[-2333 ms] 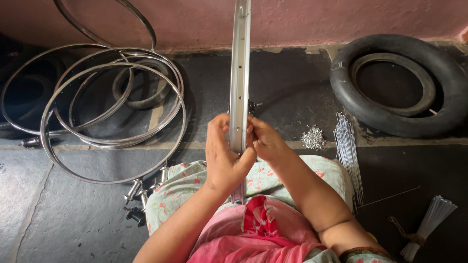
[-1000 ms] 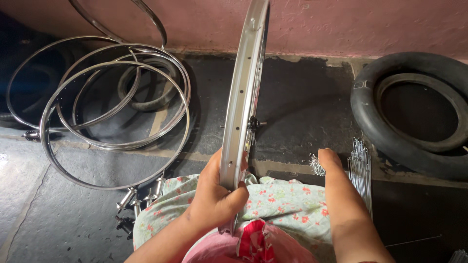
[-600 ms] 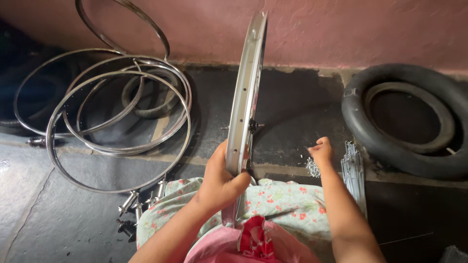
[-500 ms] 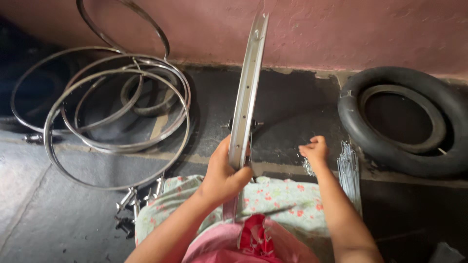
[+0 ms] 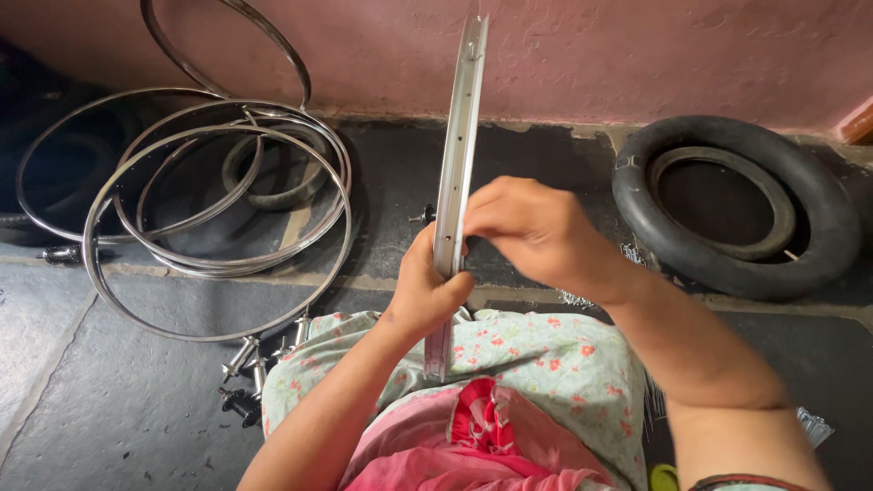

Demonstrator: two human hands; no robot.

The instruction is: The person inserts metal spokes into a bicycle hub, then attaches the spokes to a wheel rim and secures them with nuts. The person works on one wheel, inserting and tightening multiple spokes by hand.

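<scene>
- Left hand (image 5: 427, 291) stays wrapped around the upright wheel rim (image 5: 457, 155), fingers curled shut over its edge just above the lap, much as it was half a second ago.
- Standing on edge, the rim runs from the flowered cloth (image 5: 536, 355) on the lap up to the top of the frame, in front of the pink wall (image 5: 637, 55); its lean has changed little since the earlier frames.
- Right hand (image 5: 536, 232) has moved the most: half a second ago it was low and to the right, down by the loose spokes beside the tyre, and now it is raised against the rim just above the left hand. Its fingers are bunched together at the rim's right face; whether they pinch anything small there cannot be told.
- On the floor at far left, the pile of bare steel rims (image 5: 209, 191) lies where it did, overlapping one another, one leaning up against the wall.
- A few small hubs (image 5: 250, 359) lie just below that pile, near the left knee.
- At right the black tyre (image 5: 732, 205) lies flat by the wall, a smaller ring inside it.
- Thin spokes (image 5: 637, 256) show partly behind the right wrist, between it and the tyre.
</scene>
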